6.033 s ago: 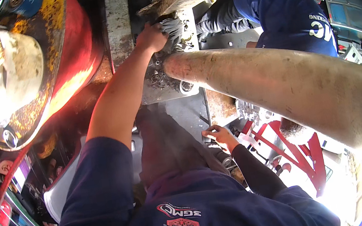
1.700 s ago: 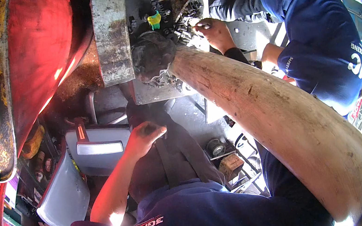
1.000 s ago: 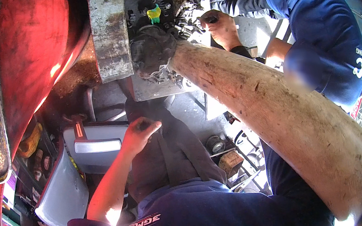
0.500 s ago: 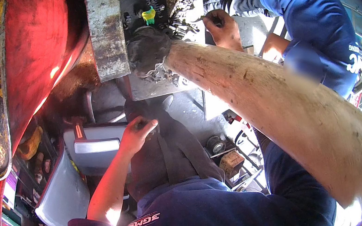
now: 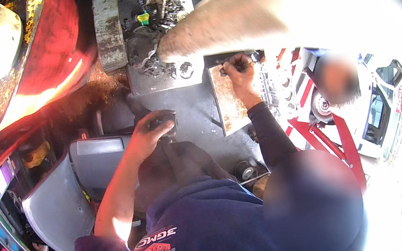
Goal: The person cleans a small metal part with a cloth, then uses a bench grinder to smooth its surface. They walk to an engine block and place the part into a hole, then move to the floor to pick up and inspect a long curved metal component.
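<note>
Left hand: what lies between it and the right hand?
In the head view, the stretch from the left hand to the right hand crosses grey floor, then the brown board, which the right hand partly covers.

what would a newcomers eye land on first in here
Probably the big pale tapered shape reaching in from the upper right, its narrow end by small metal parts. Next, the red drum with its rusty yellow rim, upper left. Nearer the middle, the right hand shows by a rusty plate, the left hand half curled.
</note>
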{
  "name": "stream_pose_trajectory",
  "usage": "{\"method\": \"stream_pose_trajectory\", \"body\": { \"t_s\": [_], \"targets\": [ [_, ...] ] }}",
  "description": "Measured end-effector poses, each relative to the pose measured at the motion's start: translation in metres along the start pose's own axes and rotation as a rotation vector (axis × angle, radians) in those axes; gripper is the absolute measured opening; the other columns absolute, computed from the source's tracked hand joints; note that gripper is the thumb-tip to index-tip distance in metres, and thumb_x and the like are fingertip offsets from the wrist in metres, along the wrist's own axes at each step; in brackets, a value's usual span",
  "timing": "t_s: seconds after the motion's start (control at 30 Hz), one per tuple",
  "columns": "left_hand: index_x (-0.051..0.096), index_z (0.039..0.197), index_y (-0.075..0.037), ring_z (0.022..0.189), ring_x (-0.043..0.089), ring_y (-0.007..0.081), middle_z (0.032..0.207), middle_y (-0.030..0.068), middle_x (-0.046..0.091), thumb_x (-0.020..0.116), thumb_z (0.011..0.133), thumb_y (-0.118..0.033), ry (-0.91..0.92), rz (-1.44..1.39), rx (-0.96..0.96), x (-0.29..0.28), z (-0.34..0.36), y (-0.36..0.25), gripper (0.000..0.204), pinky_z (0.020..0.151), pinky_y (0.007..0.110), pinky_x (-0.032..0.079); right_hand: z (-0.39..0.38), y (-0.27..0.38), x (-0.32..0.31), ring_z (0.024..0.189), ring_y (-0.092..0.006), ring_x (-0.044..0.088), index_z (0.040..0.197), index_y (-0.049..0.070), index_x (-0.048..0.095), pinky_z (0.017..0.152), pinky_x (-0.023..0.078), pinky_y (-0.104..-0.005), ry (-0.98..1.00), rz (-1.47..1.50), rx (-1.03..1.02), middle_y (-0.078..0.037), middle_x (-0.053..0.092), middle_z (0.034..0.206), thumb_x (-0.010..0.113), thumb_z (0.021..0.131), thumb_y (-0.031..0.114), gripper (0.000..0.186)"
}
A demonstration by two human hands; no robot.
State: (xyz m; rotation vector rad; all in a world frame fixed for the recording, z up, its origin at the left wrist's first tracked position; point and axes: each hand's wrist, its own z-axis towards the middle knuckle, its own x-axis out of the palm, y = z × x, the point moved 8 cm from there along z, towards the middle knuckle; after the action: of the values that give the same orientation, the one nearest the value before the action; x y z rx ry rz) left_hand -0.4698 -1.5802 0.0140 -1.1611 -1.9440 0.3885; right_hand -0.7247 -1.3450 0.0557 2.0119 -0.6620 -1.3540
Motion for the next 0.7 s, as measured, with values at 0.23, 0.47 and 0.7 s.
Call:
{"method": "stream_pose_trajectory", "body": {
  "t_s": [0.23,0.47,0.7],
  "targets": [
    [0.075,0.123,-0.001,0.089,0.072,0.0138,0.103,0.0058,0.075,0.075,0.103,-0.026,0.194,0.136,0.208,0.147,-0.084,-0.042,0.032,0.065,0.029,0.057,-0.209,0.099,-0.104,0.104,-0.0198,0.07,0.119,0.007,0.055,0.094,0.06,-0.0364,0.015,0.819,-0.333,-0.01,0.069,0.114,0.07,0.093,-0.012,0.036],
    [0.072,0.122,0.0,0.078,0.07,0.0084,0.096,0.0043,0.074,0.07,0.105,-0.01,0.449,0.35,0.555,0.356,-0.188,-0.064,0.019,0.058,0.023,0.052,-0.391,0.1,-0.247,0.114,-0.0201,0.067,0.126,0.005,0.051,0.099,0.059,-0.0387,-0.124,0.957,-0.688,-0.009,0.06,0.118,0.074,0.088,-0.016,0.049],
    [0.073,0.123,-0.003,0.087,0.069,0.0084,0.101,0.0035,0.076,0.078,0.099,-0.014,0.518,0.649,0.716,0.476,-0.259,-0.038,0.027,0.072,0.024,0.055,-0.506,0.06,-0.322,0.118,-0.0211,0.069,0.127,0.005,0.05,0.102,0.058,-0.0374,-0.372,0.89,-0.778,-0.012,0.062,0.123,0.078,0.088,-0.013,0.051]
  ]
}}
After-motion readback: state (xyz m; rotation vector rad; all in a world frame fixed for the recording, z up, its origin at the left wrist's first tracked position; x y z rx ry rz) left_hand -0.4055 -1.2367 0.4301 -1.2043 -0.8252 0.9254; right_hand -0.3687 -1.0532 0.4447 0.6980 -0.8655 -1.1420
